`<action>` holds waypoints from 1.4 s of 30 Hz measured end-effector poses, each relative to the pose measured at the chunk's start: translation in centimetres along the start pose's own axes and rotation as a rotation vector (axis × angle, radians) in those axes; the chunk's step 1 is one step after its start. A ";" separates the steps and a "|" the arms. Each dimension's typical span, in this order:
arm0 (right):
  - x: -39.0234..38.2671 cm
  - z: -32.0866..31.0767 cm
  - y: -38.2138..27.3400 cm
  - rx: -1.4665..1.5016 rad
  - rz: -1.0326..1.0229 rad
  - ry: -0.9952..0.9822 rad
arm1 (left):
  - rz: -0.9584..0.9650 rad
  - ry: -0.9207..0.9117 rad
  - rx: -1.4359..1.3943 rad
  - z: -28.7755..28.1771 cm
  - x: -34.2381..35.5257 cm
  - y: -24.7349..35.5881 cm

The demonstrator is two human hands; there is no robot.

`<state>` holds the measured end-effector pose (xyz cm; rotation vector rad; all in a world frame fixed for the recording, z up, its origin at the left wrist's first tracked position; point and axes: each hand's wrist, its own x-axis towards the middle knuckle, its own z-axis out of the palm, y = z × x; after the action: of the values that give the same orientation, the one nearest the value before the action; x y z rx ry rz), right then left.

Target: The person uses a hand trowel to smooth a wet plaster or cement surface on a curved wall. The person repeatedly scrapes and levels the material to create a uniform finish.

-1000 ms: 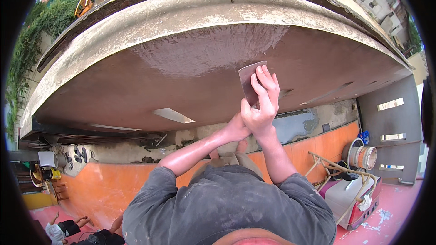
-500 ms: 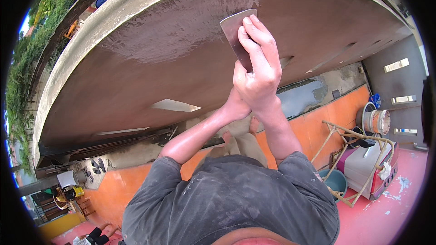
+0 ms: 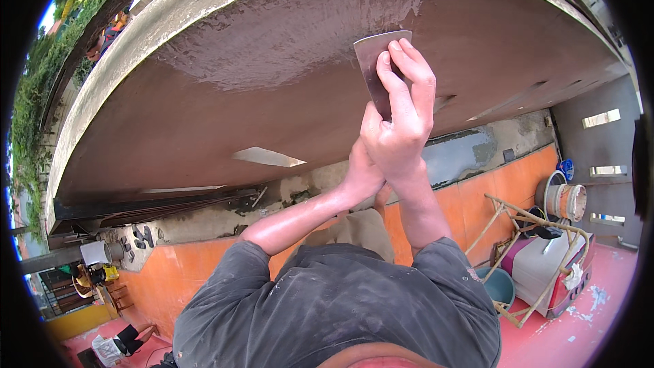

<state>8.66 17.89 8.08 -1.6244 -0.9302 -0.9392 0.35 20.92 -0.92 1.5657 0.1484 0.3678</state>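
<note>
My right hand [image 3: 398, 88] grips a thin, flat metal scraper blade [image 3: 372, 61], its fingers bent over the face and thumb low on it. The blade is at the brown plastered surface [image 3: 238, 123], just below a paler, wet-looking streaked patch [image 3: 259, 41]; whether it touches is hard to tell. My left hand [image 3: 363, 170] is tucked under my right hand at the wrist, its fingers mostly hidden behind it.
A concrete edge [image 3: 120, 78] arches above. Below lie an orange tiled strip [image 3: 170, 279], pink floor [image 3: 586, 327] and slippers [image 3: 143, 237]. At right are a tubular frame [image 3: 552, 294], a teal tub [image 3: 496, 285] and buckets [image 3: 571, 199]; a person [image 3: 122, 344] is at lower left.
Since a second ago the view has shifted, putting surface and hands higher in the picture. Over the last half second both hands and blade moved slightly down and right in view, grip unchanged.
</note>
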 end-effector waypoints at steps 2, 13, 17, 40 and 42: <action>-0.1 0.0 0.0 0.017 0.020 -0.025 | 0.030 0.010 0.025 0.1 -0.4 0.2; 1.9 0.4 0.1 0.058 -0.055 0.045 | 0.212 -0.004 0.274 -0.2 3.4 0.1; 2.6 -0.6 -0.4 0.029 -0.058 -0.012 | 0.169 -0.123 0.175 -0.2 3.2 0.5; 5.7 -1.3 -0.5 0.137 -0.014 0.057 | 0.163 -0.239 -0.017 -0.6 4.4 6.1; 6.0 -1.5 -0.6 0.132 -0.006 0.043 | 0.165 -0.241 -0.021 -0.2 4.0 6.6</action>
<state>10.36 17.31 14.07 -1.4854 -0.9481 -0.8944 3.18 22.20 6.19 1.5929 -0.1718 0.3053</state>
